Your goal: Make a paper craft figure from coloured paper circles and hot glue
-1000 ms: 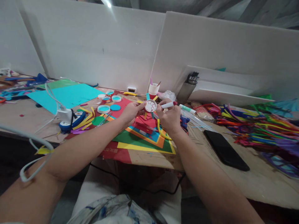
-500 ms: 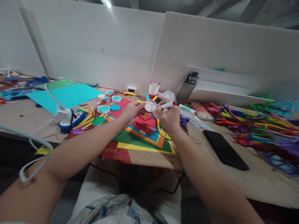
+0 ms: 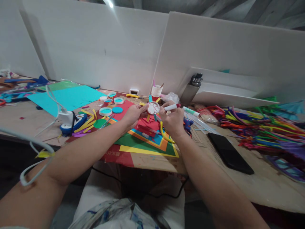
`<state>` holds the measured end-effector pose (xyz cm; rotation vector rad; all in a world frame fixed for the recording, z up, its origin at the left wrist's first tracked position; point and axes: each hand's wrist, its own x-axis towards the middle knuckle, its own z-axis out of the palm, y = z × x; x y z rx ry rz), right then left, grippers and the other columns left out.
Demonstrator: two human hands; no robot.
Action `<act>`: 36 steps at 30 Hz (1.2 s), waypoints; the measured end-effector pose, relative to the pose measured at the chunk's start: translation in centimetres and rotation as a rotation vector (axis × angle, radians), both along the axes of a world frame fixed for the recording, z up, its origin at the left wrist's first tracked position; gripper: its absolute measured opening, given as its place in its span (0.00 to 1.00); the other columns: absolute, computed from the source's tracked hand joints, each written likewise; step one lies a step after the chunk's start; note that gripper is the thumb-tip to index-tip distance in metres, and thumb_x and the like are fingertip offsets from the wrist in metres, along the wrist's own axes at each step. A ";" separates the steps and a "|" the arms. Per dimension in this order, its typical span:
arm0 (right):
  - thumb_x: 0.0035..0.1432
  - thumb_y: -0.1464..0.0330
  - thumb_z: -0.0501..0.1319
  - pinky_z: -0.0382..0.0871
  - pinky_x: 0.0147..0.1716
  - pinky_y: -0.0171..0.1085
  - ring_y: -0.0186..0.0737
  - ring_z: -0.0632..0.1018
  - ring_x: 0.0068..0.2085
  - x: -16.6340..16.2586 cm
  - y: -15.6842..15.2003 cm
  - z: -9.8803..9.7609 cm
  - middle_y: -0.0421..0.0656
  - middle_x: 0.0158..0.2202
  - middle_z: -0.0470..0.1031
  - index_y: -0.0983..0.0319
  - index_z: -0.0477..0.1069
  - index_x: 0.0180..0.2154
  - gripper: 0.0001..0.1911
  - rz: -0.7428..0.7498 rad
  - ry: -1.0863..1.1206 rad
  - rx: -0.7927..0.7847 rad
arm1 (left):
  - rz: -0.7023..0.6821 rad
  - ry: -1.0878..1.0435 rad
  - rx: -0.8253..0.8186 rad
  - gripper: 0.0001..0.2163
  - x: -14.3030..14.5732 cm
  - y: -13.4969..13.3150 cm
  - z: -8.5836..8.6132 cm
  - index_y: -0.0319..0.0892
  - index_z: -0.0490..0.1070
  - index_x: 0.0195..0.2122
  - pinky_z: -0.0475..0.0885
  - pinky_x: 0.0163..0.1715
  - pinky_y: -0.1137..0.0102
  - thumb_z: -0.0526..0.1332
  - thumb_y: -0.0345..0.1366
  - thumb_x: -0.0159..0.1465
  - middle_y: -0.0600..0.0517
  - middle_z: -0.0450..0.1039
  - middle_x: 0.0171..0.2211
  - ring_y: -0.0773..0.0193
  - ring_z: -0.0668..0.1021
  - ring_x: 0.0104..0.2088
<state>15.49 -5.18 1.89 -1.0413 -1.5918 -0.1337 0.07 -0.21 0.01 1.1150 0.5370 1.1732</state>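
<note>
Between finger and thumb, my left hand (image 3: 134, 115) grips the left edge of a small round white disc (image 3: 153, 108). Dark red lines are drawn on its face, and blue and yellow strips stick out around its rim. My right hand (image 3: 173, 119) is closed around a white marker (image 3: 171, 107) with a dark red end pointing right. Its writing tip is hidden by my fingers at the disc's right side. Beneath both hands lie red paper (image 3: 127, 108) and other coloured sheets. A yellow pipe cleaner (image 3: 164, 135) curves below my right hand.
Left of my hands are round lids (image 3: 105, 111) with blue inside and a turquoise sheet (image 3: 69, 97). Behind stands a stack of paper cups (image 3: 156, 91). To the right lie a green-and-white marker (image 3: 191, 111), a black phone (image 3: 230, 153) and many pipe cleaners (image 3: 269, 127).
The red lines on the disc look slightly different, with more strokes showing. Both hands keep nearly the same place and grip.
</note>
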 end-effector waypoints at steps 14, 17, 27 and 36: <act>0.54 0.68 0.57 0.63 0.28 0.36 0.34 0.69 0.23 0.0 0.0 0.0 0.36 0.20 0.67 0.60 0.64 0.25 0.06 -0.011 -0.003 0.001 | -0.016 0.016 0.000 0.15 0.0 0.1 -0.2 0.32 0.74 0.31 0.68 0.32 0.73 0.69 0.42 0.54 0.46 0.76 0.28 0.69 0.76 0.28; 0.54 0.67 0.57 0.63 0.28 0.35 0.34 0.69 0.23 0.0 -0.1 0.0 0.36 0.21 0.67 0.60 0.65 0.25 0.07 -0.016 -0.006 -0.006 | -0.016 0.010 0.017 0.16 0.0 0.1 -0.2 0.32 0.74 0.30 0.68 0.31 0.73 0.70 0.43 0.53 0.47 0.76 0.27 0.69 0.76 0.27; 0.56 0.66 0.57 0.64 0.29 0.36 0.35 0.70 0.24 0.0 -0.1 0.0 0.37 0.21 0.68 0.60 0.65 0.26 0.08 -0.013 -0.002 -0.002 | -0.022 0.009 0.030 0.16 0.0 0.0 -0.1 0.32 0.75 0.29 0.68 0.31 0.73 0.70 0.44 0.53 0.47 0.77 0.27 0.70 0.75 0.26; 0.55 0.67 0.57 0.65 0.30 0.37 0.35 0.70 0.24 -0.1 -0.1 0.0 0.37 0.21 0.68 0.59 0.65 0.26 0.06 0.003 0.002 0.007 | -0.042 0.027 0.042 0.17 0.0 0.0 -0.2 0.32 0.75 0.31 0.69 0.33 0.72 0.70 0.45 0.52 0.46 0.77 0.28 0.68 0.77 0.29</act>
